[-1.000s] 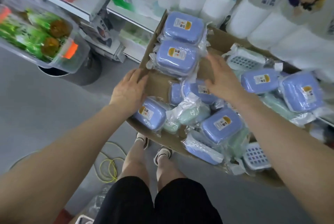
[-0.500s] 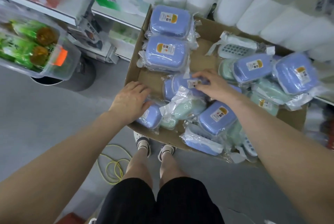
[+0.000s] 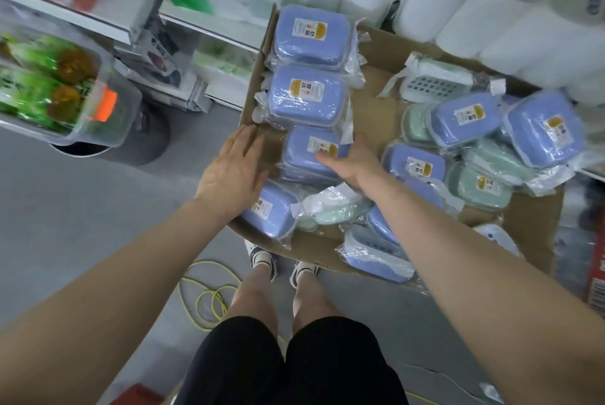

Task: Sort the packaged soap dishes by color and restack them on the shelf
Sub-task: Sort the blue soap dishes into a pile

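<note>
Shop aisle, grey floor (image 3: 59, 215); cardboard tray (image 3: 376, 103) on the shelf, white paper rolls (image 3: 491, 21) stacked behind it at 12 to 1 o'clock. Clear bin of green packets (image 3: 55, 84) out at 9 o'clock, yellow cable (image 3: 203, 293) looped on the floor at 6 o'clock near the feet.

Along the tray's left edge, a column of blue soap dishes (image 3: 307, 67) in plastic wrap, running from 12 o'clock down. Third dish in that column (image 3: 311, 152) held by the right hand (image 3: 353, 165), thumb across the labelled lid, fingers curled round its far side. Left hand (image 3: 234, 172) flat and open, fingers straight, resting at the tray's left rim just beside that dish, gripping nothing. Green dishes (image 3: 481, 185) and more blue ones jumbled at 2 to 3 o'clock, unsorted; another green one (image 3: 334, 208) just below the right wrist.

Likely light, rigid shells under loose, slick film: best taken across the short sides of the hard box, not by the wrapper tails, which would probably slip or tear.

Hard to make out: label print blurred, depth of each stack unclear, dishes under the right forearm partly covered, tray's right end cut off.
</note>
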### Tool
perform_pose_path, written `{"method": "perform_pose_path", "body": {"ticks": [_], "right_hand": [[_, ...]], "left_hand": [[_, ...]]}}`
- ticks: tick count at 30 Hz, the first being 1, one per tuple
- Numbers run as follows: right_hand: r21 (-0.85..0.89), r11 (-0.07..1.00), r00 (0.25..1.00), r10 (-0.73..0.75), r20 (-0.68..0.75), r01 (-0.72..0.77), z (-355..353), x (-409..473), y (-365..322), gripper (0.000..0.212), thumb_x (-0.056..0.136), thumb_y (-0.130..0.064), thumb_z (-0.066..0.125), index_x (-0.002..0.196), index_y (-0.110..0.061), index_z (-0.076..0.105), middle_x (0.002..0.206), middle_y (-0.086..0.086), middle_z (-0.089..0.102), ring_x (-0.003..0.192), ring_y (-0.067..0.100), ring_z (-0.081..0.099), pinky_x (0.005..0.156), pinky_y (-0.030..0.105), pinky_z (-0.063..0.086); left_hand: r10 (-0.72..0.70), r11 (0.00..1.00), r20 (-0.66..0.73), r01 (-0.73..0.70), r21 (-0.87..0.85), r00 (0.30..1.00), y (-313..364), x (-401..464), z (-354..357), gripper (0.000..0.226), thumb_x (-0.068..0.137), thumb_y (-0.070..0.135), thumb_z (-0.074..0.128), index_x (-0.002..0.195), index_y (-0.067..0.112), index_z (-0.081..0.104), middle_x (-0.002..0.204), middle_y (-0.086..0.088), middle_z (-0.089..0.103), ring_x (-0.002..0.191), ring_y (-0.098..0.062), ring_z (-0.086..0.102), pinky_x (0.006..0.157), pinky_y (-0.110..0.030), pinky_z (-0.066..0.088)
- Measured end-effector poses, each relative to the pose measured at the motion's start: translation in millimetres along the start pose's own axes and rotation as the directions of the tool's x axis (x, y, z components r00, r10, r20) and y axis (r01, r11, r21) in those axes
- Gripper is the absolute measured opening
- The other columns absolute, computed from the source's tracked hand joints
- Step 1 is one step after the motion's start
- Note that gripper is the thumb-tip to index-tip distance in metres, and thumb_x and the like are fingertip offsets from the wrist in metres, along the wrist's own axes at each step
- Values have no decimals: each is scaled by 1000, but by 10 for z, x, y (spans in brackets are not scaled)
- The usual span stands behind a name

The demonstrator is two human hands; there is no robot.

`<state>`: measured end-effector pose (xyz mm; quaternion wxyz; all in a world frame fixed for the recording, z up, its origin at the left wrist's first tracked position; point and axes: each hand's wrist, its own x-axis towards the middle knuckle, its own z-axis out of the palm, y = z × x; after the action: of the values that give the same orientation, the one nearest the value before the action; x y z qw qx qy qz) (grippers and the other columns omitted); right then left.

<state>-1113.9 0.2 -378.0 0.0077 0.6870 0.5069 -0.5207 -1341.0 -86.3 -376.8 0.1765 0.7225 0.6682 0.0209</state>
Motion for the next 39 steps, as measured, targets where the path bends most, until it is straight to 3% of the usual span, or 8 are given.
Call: {"method": "perform_pose_path", "body": {"ticks": [8, 12, 17, 21, 24, 28, 34, 39], "right_hand": [[32, 997, 997, -68, -40, 69, 102, -35, -145, 84, 80, -45, 75, 142, -16, 26, 129, 3, 58, 113, 27, 60, 92, 38, 50], [-309, 945, 994, -97, 55, 110, -149, -377, -75, 79, 85, -54, 68, 143, -17, 30, 124, 3, 57, 103, 22, 56, 79, 30, 43], [-578, 800, 944, 49, 328, 160, -322, -746, 180, 86, 71, -74, 66, 139, -26, 45, 141, -4, 46, 122, 19, 50, 93, 30, 41], [-536, 835, 954, 45, 295, 126, -357, -815, 246, 110, 37, -94, 58, 129, -33, 50, 139, -3, 44, 124, 18, 46, 105, 38, 41], [-534, 832, 957, 10, 288, 152, -307, -908, 275, 97, 45, -80, 72, 128, -35, 51, 135, -2, 42, 123, 18, 44, 105, 37, 40], [-509, 837, 980, -182, 84, 199, -210, -962, 394, 53, 72, -37, 81, 120, -22, 62, 122, 3, 53, 114, 21, 52, 92, 28, 42], [-417, 908, 988, -86, -128, 25, -545, -945, 299, 43, 92, -44, 59, 117, -9, 58, 119, 10, 58, 116, 29, 54, 84, 32, 40], [-133, 990, 941, -4, -339, -44, -945, -798, 182, 43, 98, -42, 48, 129, -13, 53, 121, 14, 63, 104, 33, 62, 93, 40, 48]], "left_hand": [[112, 993, 15, -112, -29, 994, -123, -1, -120, 57, 79, 19, 69, 131, 0, 52, 134, -18, 48, 126, -38, 45, 102, -50, 45], [268, 963, 14, -268, -6, 963, -231, -57, -150, 53, 86, 41, 52, 125, 7, 58, 128, -15, 53, 126, -37, 46, 104, -49, 43], [492, 869, 185, -494, -36, 851, -176, -167, -70, 71, 71, 63, 66, 125, 19, 52, 121, -9, 59, 111, -32, 57, 94, -43, 51], [419, 857, 436, -506, 101, 797, 1, -136, -32, 91, 68, 56, 75, 144, 26, 35, 142, -2, 40, 131, -25, 40, 114, -38, 29], [375, 855, 442, -488, 174, 815, 58, -147, 16, 96, 68, 49, 77, 146, 22, 29, 144, -3, 36, 134, -26, 36, 116, -40, 25], [403, 880, 376, -466, 90, 834, 108, -190, -15, 93, 63, 52, 73, 138, 19, 29, 134, -8, 51, 121, -32, 53, 106, -45, 42], [542, 830, 50, -543, 123, 839, 258, 37, -391, 79, 74, 55, 54, 139, 12, 44, 127, -9, 55, 108, -30, 58, 91, -44, 49], [532, 829, 23, -526, 189, 847, 395, 484, -466, 72, 81, 53, 45, 139, 11, 48, 131, -16, 53, 116, -37, 52, 96, -45, 44]]}}
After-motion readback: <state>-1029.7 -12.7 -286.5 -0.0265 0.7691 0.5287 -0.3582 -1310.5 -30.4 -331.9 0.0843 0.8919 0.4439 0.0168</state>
